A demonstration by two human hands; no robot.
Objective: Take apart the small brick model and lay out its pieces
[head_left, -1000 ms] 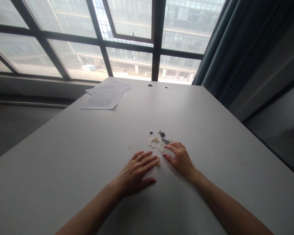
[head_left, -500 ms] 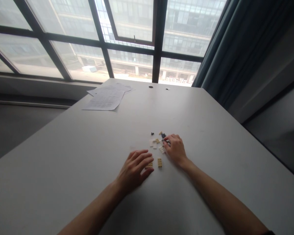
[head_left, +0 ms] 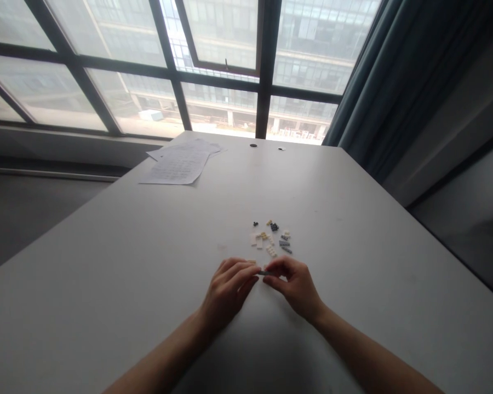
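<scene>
A thin grey building brick [head_left: 264, 272] is held level between my two hands, just above the table. My right hand [head_left: 298, 284] pinches its right end between thumb and fingers. The fingertips of my left hand [head_left: 230, 284] close on its left end, and both hands partly hide it. Just behind the left fingers, part of a tan brick [head_left: 251, 261] shows. Beyond the hands lie loose pieces: a white studded plate [head_left: 271, 250], grey bars [head_left: 285, 243], tan pieces [head_left: 263, 235] and a dark studded piece [head_left: 274, 226].
The white table [head_left: 148, 246] stretches away to a large window. Printed sheets of paper [head_left: 176, 167] lie at its far left. Two round holes, one a dark cable hole [head_left: 253, 145], sit near the far edge. A dark curtain [head_left: 365, 82] hangs at the right.
My right hand has come back from the loose pieces towards me, bringing a grey brick. My left hand has narrowed its fingers onto the brick's other end. Grey bars formerly covered are visible.
</scene>
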